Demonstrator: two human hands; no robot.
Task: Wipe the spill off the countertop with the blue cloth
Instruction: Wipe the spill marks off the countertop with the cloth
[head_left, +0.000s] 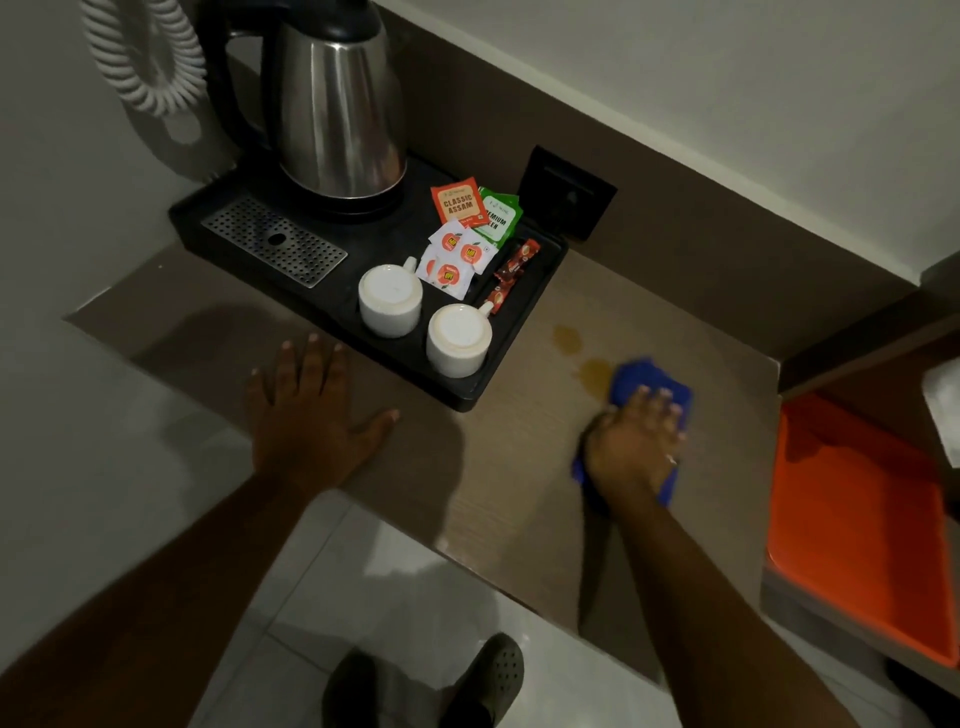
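The right hand (631, 447) lies flat on the blue cloth (649, 382), fingers stretched forward and pressing it onto the brown bench (519, 493); its grip is a flat palm press rather than a closed clasp, and a ring shows on one finger. The cloth is bunched, showing ahead of the fingertips and again behind the wrist. Its front edge touches the nearer patch of the spill (595, 374), an amber stain on the bench surface. A second, smaller amber patch (566, 339) sits just beyond it, apart from the cloth and close to the corner of the black tray (467, 397).

The left hand (306, 415) rests open and empty on the bench near its front edge, fingers spread wide, just beside the tray.

On the tray stand a steel electric kettle (340, 109) on its base, a perforated metal drip grate (272, 247), and two white cups (389, 299) turned upside down side by side. Behind the cups lie tea sachets, one orange labelled Classic Assam (460, 202) and one green (501, 218), with small white sachets (454, 260) and red stick packets (511, 275) beside them.

A white coiled cord (148, 57) hangs on the wall at upper left. A black wall plate (569, 195) sits behind the tray. To the right, lower than the bench, lies an orange surface (852, 525). Below, on pale floor tiles, a dark perforated clog (493, 675) is visible.
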